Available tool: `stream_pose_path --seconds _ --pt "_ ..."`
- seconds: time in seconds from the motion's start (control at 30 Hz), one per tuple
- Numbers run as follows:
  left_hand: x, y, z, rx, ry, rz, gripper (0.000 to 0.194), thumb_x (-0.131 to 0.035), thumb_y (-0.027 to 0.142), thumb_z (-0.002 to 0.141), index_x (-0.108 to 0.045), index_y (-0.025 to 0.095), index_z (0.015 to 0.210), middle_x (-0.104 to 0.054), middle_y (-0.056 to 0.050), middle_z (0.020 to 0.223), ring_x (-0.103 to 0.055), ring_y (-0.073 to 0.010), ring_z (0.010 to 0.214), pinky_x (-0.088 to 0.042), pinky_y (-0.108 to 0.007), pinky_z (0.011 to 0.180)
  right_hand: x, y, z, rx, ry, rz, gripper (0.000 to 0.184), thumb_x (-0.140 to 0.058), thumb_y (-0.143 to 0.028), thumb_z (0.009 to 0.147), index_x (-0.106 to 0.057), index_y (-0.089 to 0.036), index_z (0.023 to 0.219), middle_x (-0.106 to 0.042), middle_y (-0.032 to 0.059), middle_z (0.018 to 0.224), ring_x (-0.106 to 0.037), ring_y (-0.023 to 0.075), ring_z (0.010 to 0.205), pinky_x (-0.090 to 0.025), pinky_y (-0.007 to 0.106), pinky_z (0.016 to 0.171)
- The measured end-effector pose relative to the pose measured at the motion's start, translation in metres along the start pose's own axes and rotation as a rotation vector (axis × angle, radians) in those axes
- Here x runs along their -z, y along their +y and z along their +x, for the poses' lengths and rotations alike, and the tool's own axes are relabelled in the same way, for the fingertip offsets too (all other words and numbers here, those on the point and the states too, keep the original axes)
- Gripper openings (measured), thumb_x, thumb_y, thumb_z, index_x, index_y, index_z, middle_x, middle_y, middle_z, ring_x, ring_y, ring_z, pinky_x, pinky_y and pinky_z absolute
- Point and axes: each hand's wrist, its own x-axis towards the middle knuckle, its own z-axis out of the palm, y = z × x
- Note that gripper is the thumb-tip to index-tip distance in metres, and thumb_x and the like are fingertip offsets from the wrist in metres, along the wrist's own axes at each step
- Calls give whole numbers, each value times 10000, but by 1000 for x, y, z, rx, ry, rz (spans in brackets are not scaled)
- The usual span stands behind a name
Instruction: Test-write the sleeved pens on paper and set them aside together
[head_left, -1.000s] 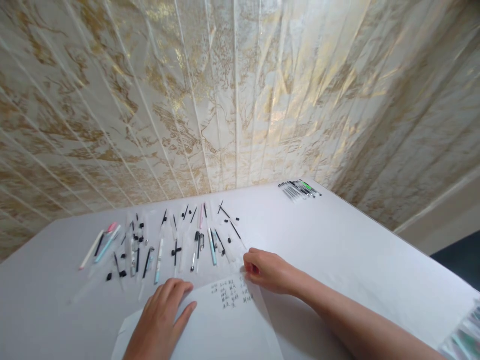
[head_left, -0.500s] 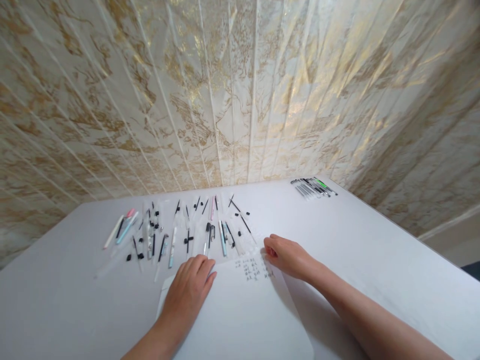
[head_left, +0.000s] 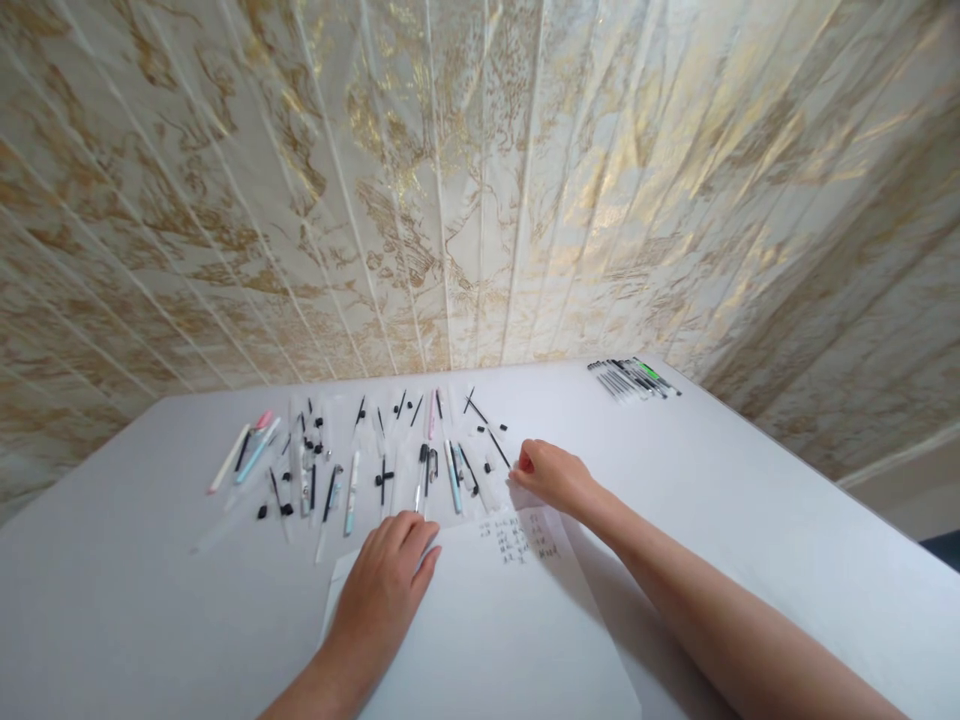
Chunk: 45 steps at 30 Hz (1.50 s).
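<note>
White paper (head_left: 480, 640) with rows of black handwriting near its top right lies in front of me. My left hand (head_left: 386, 570) rests flat on the paper's left part, palm down, thumb apart, holding nothing. Just past the paper's top right corner is my right hand (head_left: 551, 475), its fingers curled into a pinch at the near end of a thin black pen refill (head_left: 499, 449). The fingertips hide that end of the refill. Beyond the left hand lie a black-capped clear pen (head_left: 421, 478) and a blue-and-white pen (head_left: 453, 478).
Several loose refills, clear barrels and small black caps (head_left: 487, 467) are scattered across the table (head_left: 112, 560). Whole pens, with a pink one (head_left: 262, 420), lie at the left. A row of pens (head_left: 634, 380) sits at the back right. A gold-patterned curtain (head_left: 450, 200) hangs behind.
My right hand has moved off the paper's top edge, away from me, to the end of the black refill. My left hand stays on the paper. The view has shifted slightly.
</note>
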Motion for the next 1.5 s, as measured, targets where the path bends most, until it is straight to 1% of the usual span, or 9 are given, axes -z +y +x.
stream_pose_path --seconds 0.13,0.43,0.6,0.73,0.87,0.97,1.17,1.3,1.5 --pt "1 -1 0 6 -2 -41 155 -488 182 903 -597 213 1009 -609 -59 977 -578 -239 903 -484 -399 805 -6 -6 7 -46 -9 -10 105 -550 -290 827 -587 -193 807 -678 61 884 -599 187 759 -285 260 557" --pt "3 -2 3 34 -24 -116 159 -469 216 916 -614 209 981 -613 -60 962 -576 -234 893 -476 -398 802 -6 -1 10 -64 10 60 81 -512 -203 792 -582 -185 755 -668 59 785 -572 179 700 -292 257 550" --pt "6 0 3 84 17 -245 185 -450 263 932 -632 228 937 -636 -41 927 -599 -216 902 -487 -342 790 2 -12 -6 60 -1 174 86 -486 -213 812 -545 -193 753 -637 11 744 -532 124 648 -317 223 549" --pt "9 3 5 122 3 -318 205 -445 295 939 -632 234 879 -638 -32 868 -609 -202 845 -488 -311 745 6 -18 -16 159 -6 299 81 -498 -209 806 -503 -198 726 -591 -15 685 -495 111 601 -313 215 536" --pt "11 6 5 159 -32 -346 221 -435 312 947 -630 232 879 -631 -21 839 -613 -185 799 -474 -290 718 5 -10 -10 183 55 448 45 -468 -169 809 -473 -214 808 -555 -39 664 -522 118 596 -358 211 557" --pt "12 6 4 173 -54 -358 229 -429 318 949 -631 236 876 -625 -6 820 -612 -173 768 -461 -277 699 2 0 0 180 131 549 138 -402 -137 837 -464 -225 924 -553 -46 719 -571 113 597 -416 215 593" --pt "11 6 4 186 -77 -356 222 -428 304 947 -630 240 881 -626 5 820 -611 -165 754 -444 -266 691 -11 12 19 152 315 290 259 -333 -102 886 -576 -184 922 -544 26 969 -593 85 657 -426 218 663" --pt "10 6 4 182 -87 -344 225 -426 297 945 -634 243 880 -634 6 824 -611 -165 748 -441 -264 686 -20 8 27 117 334 196 181 -453 -170 878 -603 -203 973 -551 31 973 -561 133 741 -375 241 647" --pt "10 5 3 181 -107 -349 224 -424 291 947 -623 241 857 -629 10 813 -601 -161 735 -431 -262 676 -21 4 22 96 318 127 167 -458 -218 901 -603 -214 984 -557 28 978 -547 142 773 -342 240 621"
